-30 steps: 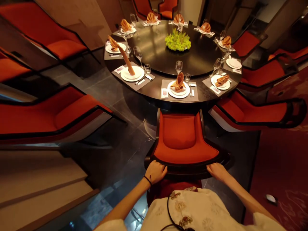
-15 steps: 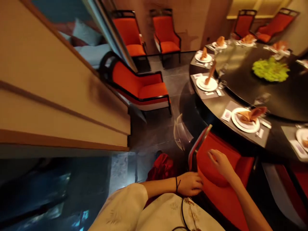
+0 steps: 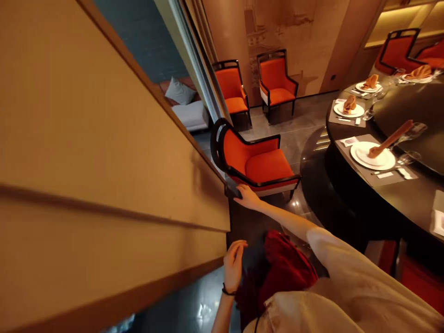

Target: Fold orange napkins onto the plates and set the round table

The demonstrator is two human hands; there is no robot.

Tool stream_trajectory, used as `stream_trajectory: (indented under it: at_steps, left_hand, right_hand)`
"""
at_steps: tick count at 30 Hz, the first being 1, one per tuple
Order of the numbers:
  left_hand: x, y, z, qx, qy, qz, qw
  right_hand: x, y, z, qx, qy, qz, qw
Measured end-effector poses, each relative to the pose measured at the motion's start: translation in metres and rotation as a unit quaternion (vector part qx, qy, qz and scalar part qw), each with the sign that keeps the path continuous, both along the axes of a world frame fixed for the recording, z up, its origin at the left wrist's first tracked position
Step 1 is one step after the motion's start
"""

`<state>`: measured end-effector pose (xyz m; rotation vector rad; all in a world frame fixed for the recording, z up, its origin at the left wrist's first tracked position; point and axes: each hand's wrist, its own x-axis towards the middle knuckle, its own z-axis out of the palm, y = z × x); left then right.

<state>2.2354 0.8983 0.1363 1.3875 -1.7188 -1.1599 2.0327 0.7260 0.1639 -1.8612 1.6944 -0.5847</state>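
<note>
your left hand (image 3: 234, 266) is empty, its fingers loosely curled and parted, just beside a dark red cloth (image 3: 280, 277). your right hand (image 3: 248, 198) stretches to the dark corner of an orange chair (image 3: 258, 162), though you can't tell if it grips. a tan wall panel (image 3: 104, 138) runs beside that chair. farther right, a round black table (image 3: 333, 125) holds white plates (image 3: 373, 155), and another orange chair (image 3: 277, 78) stands by the far wall.

You note matt orange cloth on the armchair (image 3: 267, 166), glossy black bench (image 3: 416, 203) top, smooth glazed white plate (image 3: 385, 162).
</note>
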Motion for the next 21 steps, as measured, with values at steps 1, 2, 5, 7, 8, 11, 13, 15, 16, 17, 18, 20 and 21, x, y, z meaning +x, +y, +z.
stream_trajectory:
  at_steps: [1,2,5,7,8,11,13,15,16,17,18,20,21]
  left_hand:
    - [0.004,-0.029,0.0,-0.013,0.007,0.038,0.999]
    - [0.007,-0.061,0.001,-0.027,0.012,0.071,0.997]
    - [0.013,-0.172,0.002,-0.07,0.03,0.149,0.986]
    - [0.013,-0.257,0.003,-0.094,0.045,0.182,0.978]
    - [0.012,-0.3,0.003,-0.102,0.047,0.194,0.975]
    - [-0.001,-0.43,0.002,-0.06,0.037,0.214,0.974]
    - [-0.017,-0.51,-0.001,0.065,0.048,0.218,0.973]
    - [-0.041,-0.579,-0.007,0.204,0.077,0.197,0.956]
    - [-0.056,-0.607,-0.01,0.254,0.09,0.167,0.948]
    - [-0.072,-0.63,-0.014,0.292,0.098,0.122,0.943]
    - [-0.089,-0.647,-0.017,0.321,0.101,0.074,0.939]
    - [-0.12,-0.662,-0.023,0.374,0.094,0.01,0.922]
    - [-0.132,-0.661,-0.025,0.401,0.09,-0.003,0.912]
  right_hand:
    - [0.012,-0.048,0.004,-0.018,0.026,-0.02,0.999]
    - [0.022,-0.094,0.007,-0.018,0.05,-0.042,0.998]
    - [0.045,-0.201,0.008,0.079,0.07,-0.071,0.992]
    - [0.051,-0.242,0.002,0.147,0.041,-0.059,0.987]
    - [0.051,-0.252,-0.003,0.162,0.027,-0.05,0.985]
    - [0.039,-0.244,-0.017,0.164,0.015,-0.016,0.986]
    - [0.025,-0.214,-0.023,0.193,0.019,0.017,0.981]
    - [0.011,-0.174,-0.026,0.23,0.013,0.014,0.973]
    - [0.005,-0.152,-0.025,0.26,0.014,0.011,0.966]
    - [0.001,-0.129,-0.023,0.282,0.01,-0.012,0.959]
    - [-0.002,-0.108,-0.02,0.305,0.023,-0.068,0.95]
    - [-0.002,-0.07,-0.011,0.35,0.051,-0.203,0.913]
    - [0.002,-0.055,-0.007,0.366,0.064,-0.267,0.889]
